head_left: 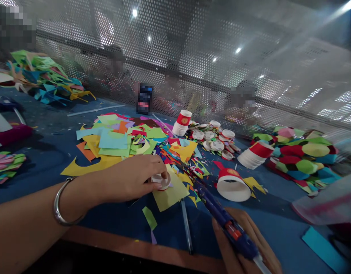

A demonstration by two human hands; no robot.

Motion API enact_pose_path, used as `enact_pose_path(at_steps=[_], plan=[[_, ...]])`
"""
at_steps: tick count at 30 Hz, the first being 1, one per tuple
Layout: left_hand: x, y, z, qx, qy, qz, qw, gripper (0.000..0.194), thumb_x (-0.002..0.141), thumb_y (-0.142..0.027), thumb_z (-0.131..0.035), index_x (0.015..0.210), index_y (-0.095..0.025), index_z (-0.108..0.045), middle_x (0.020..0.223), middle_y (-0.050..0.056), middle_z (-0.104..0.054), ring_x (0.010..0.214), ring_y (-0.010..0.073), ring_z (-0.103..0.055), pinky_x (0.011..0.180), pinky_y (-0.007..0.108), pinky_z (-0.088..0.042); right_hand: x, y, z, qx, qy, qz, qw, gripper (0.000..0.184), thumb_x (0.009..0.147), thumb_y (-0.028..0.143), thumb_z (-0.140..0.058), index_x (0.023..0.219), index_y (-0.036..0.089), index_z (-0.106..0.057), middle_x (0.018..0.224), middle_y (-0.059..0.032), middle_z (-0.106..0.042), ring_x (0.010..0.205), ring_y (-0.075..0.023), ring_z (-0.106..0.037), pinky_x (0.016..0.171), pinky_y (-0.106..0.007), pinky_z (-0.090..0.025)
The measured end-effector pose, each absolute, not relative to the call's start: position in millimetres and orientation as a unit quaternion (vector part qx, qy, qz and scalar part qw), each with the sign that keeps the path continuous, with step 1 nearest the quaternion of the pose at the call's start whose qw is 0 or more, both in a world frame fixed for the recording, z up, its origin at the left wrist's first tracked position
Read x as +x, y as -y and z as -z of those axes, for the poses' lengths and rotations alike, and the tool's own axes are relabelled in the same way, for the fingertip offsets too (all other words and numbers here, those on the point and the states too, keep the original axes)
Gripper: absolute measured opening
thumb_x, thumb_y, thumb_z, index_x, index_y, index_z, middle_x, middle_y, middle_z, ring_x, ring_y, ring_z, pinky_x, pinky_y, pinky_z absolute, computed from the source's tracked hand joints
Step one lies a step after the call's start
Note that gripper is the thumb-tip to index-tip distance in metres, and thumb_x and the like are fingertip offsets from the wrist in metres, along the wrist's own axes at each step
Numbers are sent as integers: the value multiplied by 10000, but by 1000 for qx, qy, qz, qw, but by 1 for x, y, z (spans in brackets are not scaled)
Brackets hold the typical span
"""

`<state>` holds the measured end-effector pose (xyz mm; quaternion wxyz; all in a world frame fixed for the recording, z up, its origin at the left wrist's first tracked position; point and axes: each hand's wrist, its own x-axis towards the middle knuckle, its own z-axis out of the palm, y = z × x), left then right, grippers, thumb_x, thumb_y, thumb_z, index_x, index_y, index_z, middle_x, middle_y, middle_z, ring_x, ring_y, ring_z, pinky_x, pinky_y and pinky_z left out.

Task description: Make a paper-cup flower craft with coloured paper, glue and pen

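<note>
Over the blue tabletop, my left hand pinched a small round white paper piece, seemingly to steady it against the pale yellow paper sheet; my right hand curled around a dark blue glue gun, nozzle pointing away, likely for control.

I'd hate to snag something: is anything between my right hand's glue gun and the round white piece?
Nothing upright shows between the glue gun and round white piece; only paper scraps and the pale yellow sheet lie there.
</note>
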<state>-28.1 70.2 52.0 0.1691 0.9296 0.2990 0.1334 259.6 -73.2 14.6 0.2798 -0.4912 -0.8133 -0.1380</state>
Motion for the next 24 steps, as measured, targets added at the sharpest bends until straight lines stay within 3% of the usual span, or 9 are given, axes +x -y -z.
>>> enact_pose_path(at_steps=[5,9,12,14,18,24], plan=[[-29,-67,-52,930,-295,-147,164,178,964,-343,-591,1096,-236,-643,1128,42,-635,1053,221,-584,918,348,-457,261,72,-11,-499,810,141,274,225,981,248,-458,1106,213,-641,1004,-113,-708,929,-253,-714,756,-326,-603],[-16,-45,-55,930,-297,-207,57,172,967,-299,-574,1112,-232,-636,1193,65,-620,1140,272,-543,999,450,-420,258,72,-15,-507,806,138,273,206,977,200,-463,1074,221,-644,983,-99,-708,904,-239,-710,759,-315,-596],[6,-26,-57,947,-271,-173,-18,63,903,-223,-627,953,-203,-658,988,60,-661,972,277,-594,850,435,-479,257,73,-16,-493,814,130,279,212,985,223,-450,1062,217,-647,991,-106,-700,914,-243,-701,766,-318,-592],[24,-18,-58,954,-260,-146,-29,89,866,-239,-662,933,-179,-663,930,69,-676,909,274,-624,752,404,-500,256,73,-13,-502,801,131,299,207,993,228,-448,1083,210,-634,1005,-110,-696,935,-244,-696,775,-321,-589],[51,-20,-61,944,-317,-86,-28,110,879,-196,-598,905,-151,-695,846,99,-704,757,244,-674,523,317,-421,256,73,-5,-522,778,141,320,181,990,224,-505,1137,197,-607,1037,-111,-697,985,-251,-695,821,-339,-587],[61,-29,-70,936,-348,-47,-6,101,807,-141,-622,769,-164,-713,706,97,-722,646,262,-699,441,304,-334,264,75,2,-555,747,168,326,225,1007,288,-507,1100,181,-682,1059,-144,-708,1024,-296,-713,819,-376,-600]])
